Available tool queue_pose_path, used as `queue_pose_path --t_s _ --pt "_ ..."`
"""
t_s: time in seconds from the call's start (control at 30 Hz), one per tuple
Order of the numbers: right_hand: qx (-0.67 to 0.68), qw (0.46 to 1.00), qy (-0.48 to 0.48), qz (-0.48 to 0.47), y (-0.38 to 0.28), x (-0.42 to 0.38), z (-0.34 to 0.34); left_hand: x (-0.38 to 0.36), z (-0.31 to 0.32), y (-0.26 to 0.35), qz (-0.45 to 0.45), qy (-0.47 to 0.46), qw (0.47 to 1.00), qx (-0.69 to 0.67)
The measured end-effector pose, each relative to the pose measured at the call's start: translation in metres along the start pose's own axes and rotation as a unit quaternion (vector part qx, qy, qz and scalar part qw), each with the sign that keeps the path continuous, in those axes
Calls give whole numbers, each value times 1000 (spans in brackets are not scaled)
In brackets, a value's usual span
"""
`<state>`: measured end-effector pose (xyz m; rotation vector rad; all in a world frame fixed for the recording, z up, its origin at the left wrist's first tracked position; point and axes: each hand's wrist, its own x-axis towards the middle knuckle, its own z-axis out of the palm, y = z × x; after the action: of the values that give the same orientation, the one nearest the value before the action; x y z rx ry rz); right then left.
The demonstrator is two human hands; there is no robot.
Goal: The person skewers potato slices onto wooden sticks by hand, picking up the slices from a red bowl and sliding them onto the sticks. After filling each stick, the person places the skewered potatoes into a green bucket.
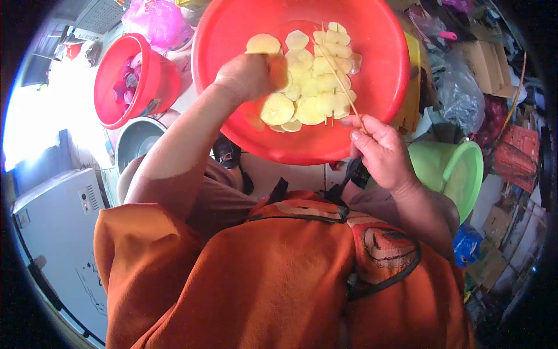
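Observation:
A wooden skewer [342,84] is pinched between the thumb and fingers of my right hand [379,145], at the near right rim of a large red basin [218,32]. Its far end slants up and left over the slices. Thin pale-yellow slices, which look like potato [277,109], lie overlapping in the basin. Along the right side, some slices [336,52] are threaded in rows, with stick tips poking out. My left hand [253,75] is over the left part of the pile, close below one round slice [263,43]; its fingers are smeared by motion.
A smaller red bucket [165,81] with purplish pieces stands at the left, beside a grey basin [131,136]. Behind it sits a pink plastic bag [154,23]. On the right are a green tub [465,180], clear plastic bags [462,93] and cardboard [491,64]. A white appliance [61,215] is at lower left.

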<state>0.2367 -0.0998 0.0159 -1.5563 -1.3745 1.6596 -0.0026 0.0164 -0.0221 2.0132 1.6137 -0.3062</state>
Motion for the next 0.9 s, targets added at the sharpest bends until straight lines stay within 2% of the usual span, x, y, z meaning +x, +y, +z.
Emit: queue_pose_path --t_s 0.03,0.1,0.13,0.27,0.33,0.43,0.57,0.6,0.63,0.67,0.7,0.77,0.8,0.87,0.9 --pt "11 1000 -16 -1 1 0 1 -2 4 -1 0 0 1000 1" --pt "13 1000 -22 5 0 1 3 -9 11 -1 50 -92 993 53" --pt "14 1000 -23 5 0 1 5 -13 17 4 5 -58 997 53" --pt "14 999 -23 -20 5 6 11 -13 26 2 21 -53 997 51" --pt "14 999 -30 -16 4 7 13 -9 30 -2 -1 -20 1000 9" --pt "-2 999 -40 -10 4 7 15 -10 33 -5 15 26 1000 -4" --pt "-21 998 -49 -24 11 9 20 -3 32 -20 35 33 998 34" --pt "-20 998 -49 -25 10 9 20 2 30 -30 58 29 993 -99" --pt "-20 998 -58 -19 7 9 21 0 22 -30 80 25 970 -230" --pt "-20 997 -68 -12 5 8 21 -8 7 -22 -35 -14 896 -443" --pt "-20 998 -66 -12 4 9 22 -4 8 -25 -65 5 793 -605" --pt "5 996 -83 15 3 9 23 -6 -2 -28 -55 11 726 -686" --pt "5 996 -83 14 3 9 23 -7 -5 -26 -54 11 726 -685" --pt "12 996 -88 25 3 10 23 -10 -8 -20 -47 42 670 -740" --pt "12 996 -88 25 3 10 23 -10 -7 -18 -47 42 670 -740"
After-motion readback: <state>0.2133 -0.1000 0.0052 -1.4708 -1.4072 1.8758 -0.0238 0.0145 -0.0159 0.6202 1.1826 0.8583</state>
